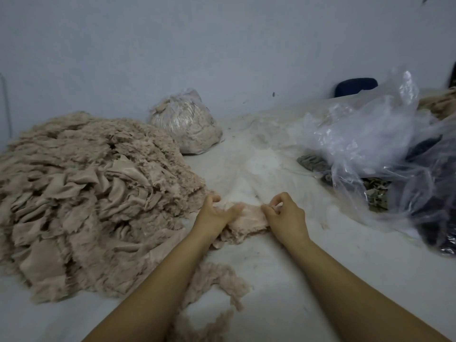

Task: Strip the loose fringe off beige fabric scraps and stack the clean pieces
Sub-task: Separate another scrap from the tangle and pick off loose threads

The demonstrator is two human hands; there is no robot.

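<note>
A small beige fabric scrap (249,219) with frayed edges lies on the white table between my hands. My left hand (214,213) grips its left end, thumb laid across the cloth. My right hand (283,213) pinches the scrap's upper right edge with curled fingers. A large heap of beige scraps (81,193) fills the left side of the table, touching my left hand's side. Loose beige fringe (219,280) lies in a clump on the table under my left forearm.
A tied clear bag of beige material (187,124) stands at the back by the wall. Crumpled clear plastic bags (385,144) with dark and grey-green fabric (375,193) cover the right side. A dark blue chair back (355,86) shows behind the table.
</note>
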